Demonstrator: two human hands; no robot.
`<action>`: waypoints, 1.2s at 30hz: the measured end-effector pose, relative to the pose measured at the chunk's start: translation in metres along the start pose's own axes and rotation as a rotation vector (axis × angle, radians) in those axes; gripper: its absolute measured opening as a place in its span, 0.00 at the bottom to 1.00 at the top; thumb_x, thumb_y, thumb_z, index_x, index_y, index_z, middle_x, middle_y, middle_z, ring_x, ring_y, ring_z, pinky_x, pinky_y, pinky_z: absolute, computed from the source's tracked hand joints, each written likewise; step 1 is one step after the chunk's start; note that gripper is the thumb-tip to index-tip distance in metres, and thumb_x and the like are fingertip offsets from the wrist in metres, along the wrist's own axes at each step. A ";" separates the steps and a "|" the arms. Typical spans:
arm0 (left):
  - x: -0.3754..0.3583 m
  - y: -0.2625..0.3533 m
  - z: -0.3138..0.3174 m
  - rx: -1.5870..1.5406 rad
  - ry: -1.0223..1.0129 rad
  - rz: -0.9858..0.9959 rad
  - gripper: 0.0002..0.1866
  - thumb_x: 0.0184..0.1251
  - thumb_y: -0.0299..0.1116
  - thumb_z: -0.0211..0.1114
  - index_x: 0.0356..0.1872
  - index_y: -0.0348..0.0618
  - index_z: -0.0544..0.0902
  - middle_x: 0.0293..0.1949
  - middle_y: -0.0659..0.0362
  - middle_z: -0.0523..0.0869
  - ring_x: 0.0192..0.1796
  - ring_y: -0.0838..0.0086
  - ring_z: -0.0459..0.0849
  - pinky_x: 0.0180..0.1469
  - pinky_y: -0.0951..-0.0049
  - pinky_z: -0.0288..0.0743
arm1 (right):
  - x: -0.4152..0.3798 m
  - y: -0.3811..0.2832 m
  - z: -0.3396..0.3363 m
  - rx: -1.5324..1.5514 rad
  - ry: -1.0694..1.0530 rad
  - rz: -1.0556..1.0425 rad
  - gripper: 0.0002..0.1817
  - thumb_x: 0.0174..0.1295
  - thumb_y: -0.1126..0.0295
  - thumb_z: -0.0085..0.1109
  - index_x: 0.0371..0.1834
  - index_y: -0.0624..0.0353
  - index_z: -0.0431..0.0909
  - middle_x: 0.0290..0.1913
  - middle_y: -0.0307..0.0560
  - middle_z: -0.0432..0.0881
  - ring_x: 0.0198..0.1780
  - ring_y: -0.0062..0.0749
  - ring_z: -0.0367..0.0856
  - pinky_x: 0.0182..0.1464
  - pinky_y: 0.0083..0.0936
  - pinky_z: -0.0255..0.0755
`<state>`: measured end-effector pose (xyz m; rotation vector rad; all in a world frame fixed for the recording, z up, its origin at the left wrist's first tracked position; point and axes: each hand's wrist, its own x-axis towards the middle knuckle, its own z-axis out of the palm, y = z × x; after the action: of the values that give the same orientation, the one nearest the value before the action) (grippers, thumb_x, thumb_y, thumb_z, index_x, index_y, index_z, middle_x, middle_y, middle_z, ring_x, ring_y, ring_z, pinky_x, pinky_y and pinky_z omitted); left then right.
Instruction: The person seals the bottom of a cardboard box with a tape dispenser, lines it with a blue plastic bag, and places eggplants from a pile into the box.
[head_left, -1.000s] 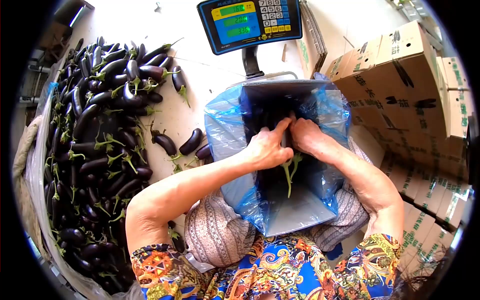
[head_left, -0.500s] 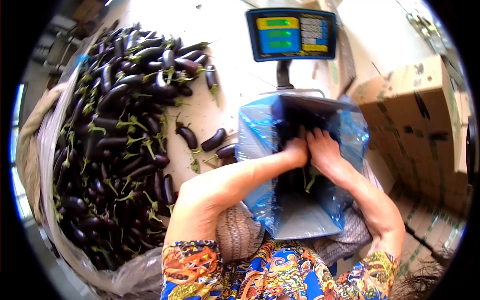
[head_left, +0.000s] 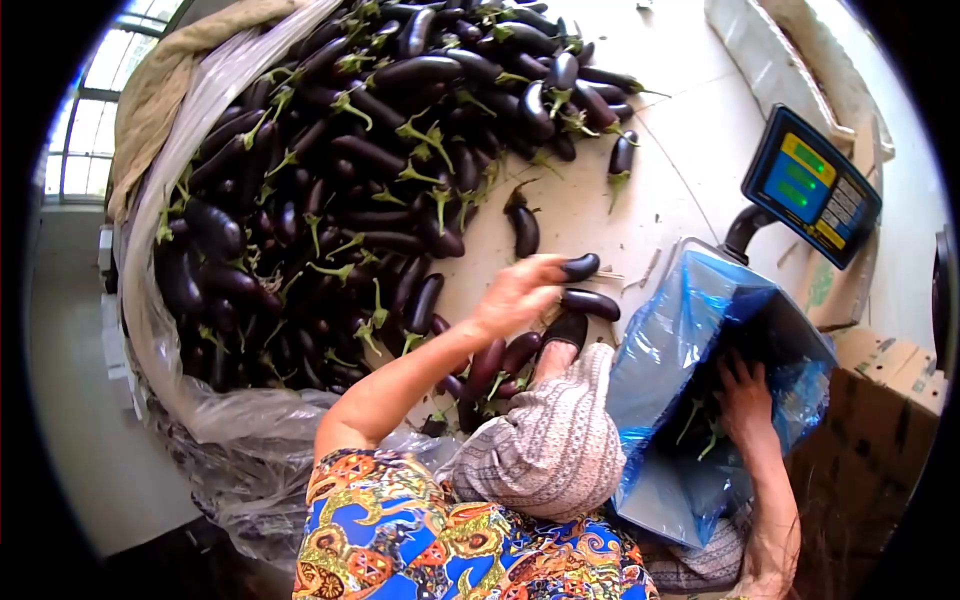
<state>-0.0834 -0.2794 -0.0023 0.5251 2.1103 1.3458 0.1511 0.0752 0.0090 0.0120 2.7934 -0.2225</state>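
My left hand (head_left: 520, 292) reaches over the floor with its fingers closed around the stem end of a dark purple eggplant (head_left: 581, 266). Just below it lies a second eggplant (head_left: 591, 304), close to my fingertips. My right hand (head_left: 745, 398) is inside a box lined with a blue plastic bag (head_left: 650, 385), fingers spread over dark contents. Green stems (head_left: 712, 436) show beside that hand; the rest is in shadow. A curved eggplant (head_left: 523, 228) rests on the floor beyond my left hand.
A large eggplant heap (head_left: 380, 170) fills the left side, edged by clear plastic sheeting (head_left: 200, 400). The scale display (head_left: 812, 188) stands behind the lined box. Cardboard boxes (head_left: 885, 370) are at the right. My foot (head_left: 565, 330) is between heap and box.
My left hand has left the lined box and moved left to the loose eggplants. My right hand stays inside the box. The view has turned toward the heap.
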 end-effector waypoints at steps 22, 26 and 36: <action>0.024 -0.163 -0.120 0.945 -0.192 0.038 0.27 0.42 0.27 0.72 0.49 0.43 0.77 0.48 0.50 0.81 0.55 0.54 0.80 0.55 0.57 0.72 | 0.010 -0.016 -0.016 0.005 -0.075 0.069 0.33 0.54 0.76 0.63 0.68 0.54 0.71 0.72 0.54 0.65 0.65 0.62 0.65 0.66 0.46 0.69; 0.012 -0.111 -0.087 -0.098 -0.095 -0.232 0.22 0.59 0.38 0.71 0.52 0.38 0.80 0.45 0.55 0.88 0.46 0.68 0.87 0.53 0.69 0.79 | 0.007 -0.012 -0.022 0.036 -0.101 0.059 0.33 0.54 0.75 0.63 0.68 0.53 0.71 0.72 0.54 0.65 0.64 0.63 0.65 0.63 0.46 0.71; 0.016 -0.085 -0.069 -0.626 0.006 -0.344 0.24 0.71 0.42 0.64 0.61 0.38 0.72 0.45 0.56 0.85 0.43 0.73 0.87 0.47 0.69 0.84 | 0.000 -0.005 -0.023 0.067 -0.112 0.012 0.32 0.56 0.73 0.63 0.68 0.56 0.69 0.74 0.55 0.62 0.69 0.61 0.61 0.69 0.44 0.65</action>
<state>-0.1424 -0.3517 -0.0611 -0.0974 1.5594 1.6755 0.1432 0.0736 0.0309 0.0317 2.6728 -0.3046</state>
